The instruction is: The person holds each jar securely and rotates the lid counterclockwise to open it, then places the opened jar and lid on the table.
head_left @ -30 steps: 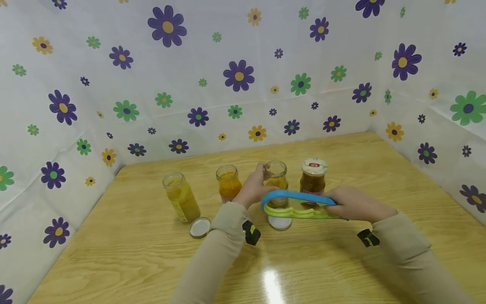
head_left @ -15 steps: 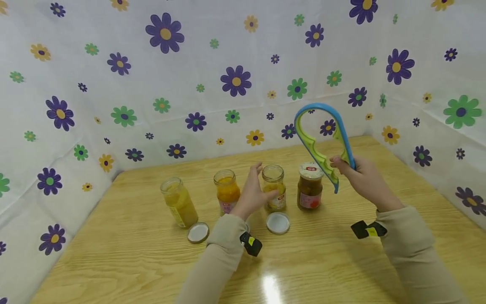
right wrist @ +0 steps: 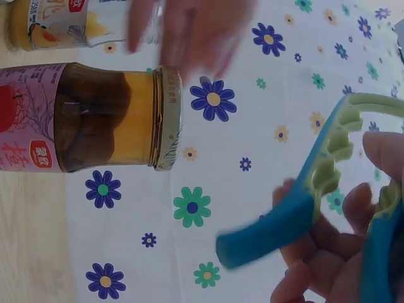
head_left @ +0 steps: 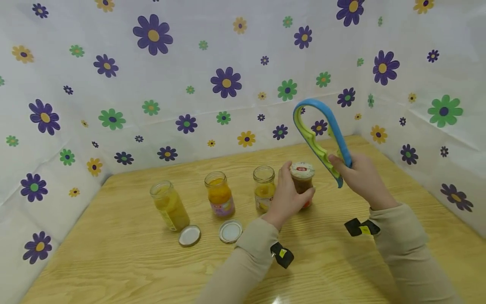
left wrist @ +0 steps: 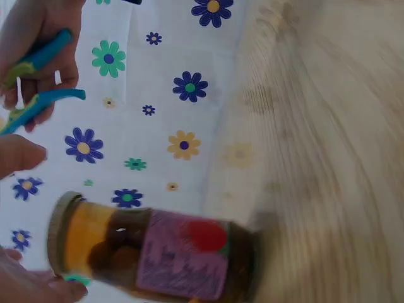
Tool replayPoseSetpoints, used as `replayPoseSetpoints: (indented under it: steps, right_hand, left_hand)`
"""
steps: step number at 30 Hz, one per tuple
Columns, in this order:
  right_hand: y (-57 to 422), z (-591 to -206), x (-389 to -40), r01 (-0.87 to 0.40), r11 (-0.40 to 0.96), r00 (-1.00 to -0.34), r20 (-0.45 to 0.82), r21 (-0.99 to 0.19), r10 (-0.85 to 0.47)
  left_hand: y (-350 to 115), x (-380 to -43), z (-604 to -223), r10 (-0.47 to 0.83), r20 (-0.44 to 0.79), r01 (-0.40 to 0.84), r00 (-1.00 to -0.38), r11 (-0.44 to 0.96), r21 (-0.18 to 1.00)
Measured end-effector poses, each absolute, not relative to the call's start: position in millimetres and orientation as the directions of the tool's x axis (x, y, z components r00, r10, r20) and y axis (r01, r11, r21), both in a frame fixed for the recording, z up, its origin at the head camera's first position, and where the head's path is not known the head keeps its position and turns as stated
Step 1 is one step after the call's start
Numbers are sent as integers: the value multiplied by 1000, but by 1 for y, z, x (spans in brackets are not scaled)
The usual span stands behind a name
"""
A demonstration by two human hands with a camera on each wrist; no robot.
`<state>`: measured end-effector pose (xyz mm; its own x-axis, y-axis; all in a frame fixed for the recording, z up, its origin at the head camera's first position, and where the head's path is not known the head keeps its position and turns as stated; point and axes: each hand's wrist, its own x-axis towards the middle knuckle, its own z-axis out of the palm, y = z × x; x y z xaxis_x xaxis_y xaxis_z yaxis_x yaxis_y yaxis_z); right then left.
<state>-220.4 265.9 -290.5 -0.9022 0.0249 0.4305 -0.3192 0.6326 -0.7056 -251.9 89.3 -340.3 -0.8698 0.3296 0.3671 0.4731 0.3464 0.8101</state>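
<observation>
My right hand [head_left: 362,179] grips a blue and green jar opener [head_left: 320,110], a bent loop with scalloped inner edges, raised above the table. Beside the lidded jar [head_left: 303,171] of dark fruit is my left hand [head_left: 288,198], thumb and fingers spread apart around its near side. In the left wrist view a gap shows between the thumb [left wrist: 22,154] and the jar, whose pink label [left wrist: 183,252] faces that camera. The patterned lid [right wrist: 169,118] sits on this jar. An open jar of yellow fruit [head_left: 263,190] stands just left of the left hand.
Further left are an open jar of orange fruit [head_left: 219,194] and a taller open jar of pale yellow fruit [head_left: 171,209]. Two loose lids, one left [head_left: 190,235] and one right [head_left: 230,231], lie in front. A flowered curtain [head_left: 197,55] hangs behind the wooden table [head_left: 125,257].
My left hand has let go of the open yellow-fruit jar and moved right to the lidded jar. My right hand has raised the jar opener and turned it upright.
</observation>
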Motion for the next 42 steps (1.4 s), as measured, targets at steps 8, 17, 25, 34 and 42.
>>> replayPoseSetpoints:
  steps: [8,17,25,34,42]
  right_hand:
    - [264,-290,-217,-295,630,-902,427,-719,64]
    - [264,-286,-217,-350,680,-865,501,-644,29]
    - [255,-280,-211,-406,665,-837,547,-626,3]
    - [235,-270,-201,-428,625,-835,550,-653,3]
    - [235,-269,-199,-442,701,-801,597,-559,-29]
  left_hand:
    - [111,-278,-360,183,95,140,-978,250,958]
    - [109,-286,-366,276,154,245,-949,335,910]
    - [86,-279,-364,510,40,221,-859,301,928]
    - [72,-262,-368,685,56,259,-727,197,946]
    - [78,-251,-370,578,88,252,-811,210,944]
